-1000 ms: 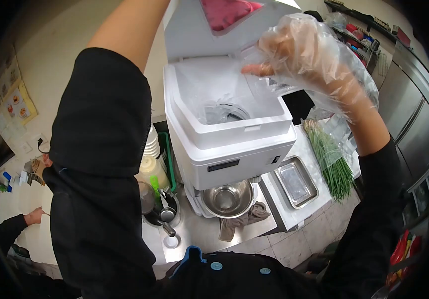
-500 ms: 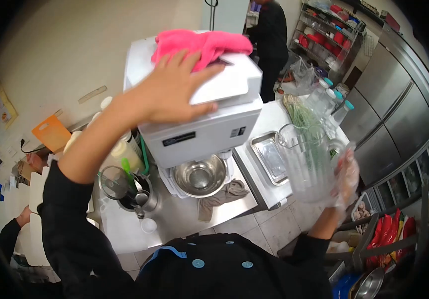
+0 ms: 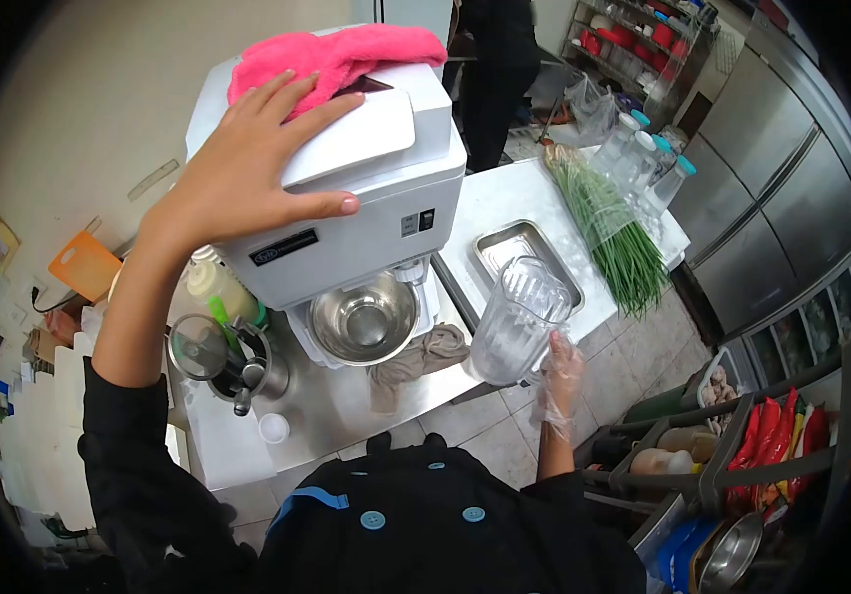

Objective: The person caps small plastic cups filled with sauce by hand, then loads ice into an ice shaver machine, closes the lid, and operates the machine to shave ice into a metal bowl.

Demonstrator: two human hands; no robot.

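Observation:
My left hand (image 3: 257, 178), bare and with fingers spread, rests on the closed lid of a white machine (image 3: 356, 223). Its fingertips touch a bright pink cloth (image 3: 331, 61) on top. Under the machine's front sits a round steel bowl (image 3: 364, 319). On the right, my right hand (image 3: 562, 376), in a clear plastic glove, grips a transparent pitcher (image 3: 520, 322) by its handle side. The pitcher is tilted and overlaps the near edge of a shallow steel tray (image 3: 524, 246). The handle itself is partly hidden by the glove.
A bundle of long green stalks (image 3: 609, 233) and bottles with teal caps (image 3: 633, 158) stand on the right counter. A crumpled cloth (image 3: 411, 366) lies by the bowl. Left are a steel container with utensils (image 3: 265, 371) and a small white cup (image 3: 273, 428). A person in black (image 3: 495, 74) stands behind.
The raised lid came down, and my left hand came to rest on it. My right hand moved from above the open machine down to the right, where the pitcher came into view, then leftward toward me.

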